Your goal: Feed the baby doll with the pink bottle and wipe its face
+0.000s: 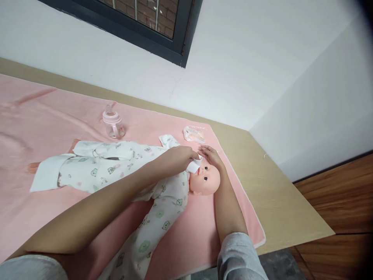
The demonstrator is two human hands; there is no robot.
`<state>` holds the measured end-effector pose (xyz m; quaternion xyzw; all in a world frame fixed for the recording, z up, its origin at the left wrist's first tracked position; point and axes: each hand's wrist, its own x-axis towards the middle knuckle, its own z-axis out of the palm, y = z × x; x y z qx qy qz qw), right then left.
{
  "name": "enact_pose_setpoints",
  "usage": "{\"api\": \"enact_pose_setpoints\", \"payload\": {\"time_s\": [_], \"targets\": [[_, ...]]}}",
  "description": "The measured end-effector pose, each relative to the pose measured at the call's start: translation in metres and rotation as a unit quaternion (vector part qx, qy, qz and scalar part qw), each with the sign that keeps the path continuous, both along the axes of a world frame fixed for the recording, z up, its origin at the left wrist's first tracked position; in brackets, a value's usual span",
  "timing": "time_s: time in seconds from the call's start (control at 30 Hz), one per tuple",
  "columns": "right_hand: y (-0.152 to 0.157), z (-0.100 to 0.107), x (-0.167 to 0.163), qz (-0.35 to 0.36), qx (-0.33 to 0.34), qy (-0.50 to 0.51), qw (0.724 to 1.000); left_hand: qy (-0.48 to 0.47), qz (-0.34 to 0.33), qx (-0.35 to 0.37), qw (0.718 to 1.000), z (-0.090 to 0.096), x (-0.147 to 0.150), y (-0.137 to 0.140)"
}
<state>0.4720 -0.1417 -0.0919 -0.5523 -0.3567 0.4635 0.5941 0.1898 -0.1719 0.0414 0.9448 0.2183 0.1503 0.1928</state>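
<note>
A bald baby doll (209, 183) in white printed pajamas (122, 155) lies on its back, its head toward the right. My left hand (181, 156) pinches a small white cloth (193, 166) at the doll's mouth and chin, covering part of the lower face. My right hand (211, 156) rests against the far side of the doll's head with the fingers stretched out. One pajama sleeve (166, 217) extends toward me, and no doll hand shows there.
A pink blanket (37, 116) covers much of the wooden table (256, 167). Beyond the doll stand a pink-capped baby bottle (113, 125) and a small clear plastic packet (194, 134). A white wall with a dark-framed window (180, 46) rises behind; wooden panels (340, 194) are at right.
</note>
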Motion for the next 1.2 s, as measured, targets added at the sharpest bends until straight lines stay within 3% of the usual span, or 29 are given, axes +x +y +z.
{"api": "enact_pose_setpoints", "payload": {"time_s": [0.23,0.53,1.2], "targets": [[-0.003,0.005,-0.002,0.005,-0.012,-0.001,1.000,0.015,-0.035,-0.036,0.999,0.009,-0.011,-0.003],[-0.003,0.004,-0.002,0.007,-0.001,-0.002,1.000,0.057,-0.074,-0.052,0.994,0.007,-0.011,-0.007],[-0.003,0.006,-0.005,0.001,0.004,0.004,1.000,0.017,-0.022,0.019,0.999,-0.010,0.002,-0.008]]}}
